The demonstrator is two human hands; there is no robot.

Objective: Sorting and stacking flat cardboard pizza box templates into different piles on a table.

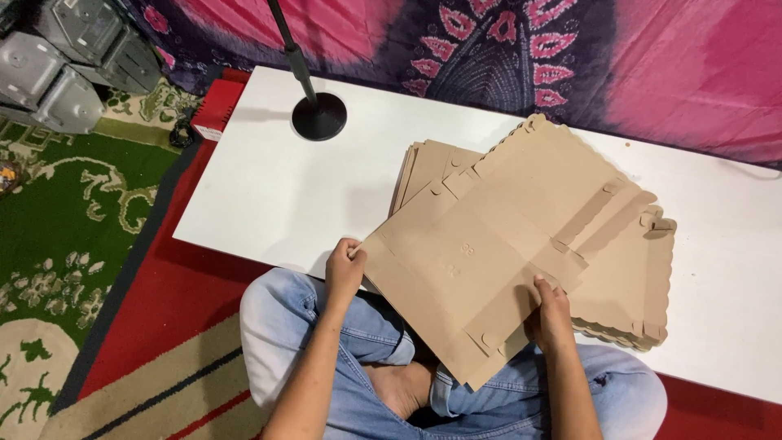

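the left hand (344,269) and right hand (551,316) pinch the edges of a flat cardboard box blank (481,253), lifted over the lap, not yet folded; the stack of blanks (627,285) on the white table (269,187) waits.

Flat cardboard sheet (481,253) on stack of sheets (627,285), on table (269,187); lamp base (318,116) behind-left.
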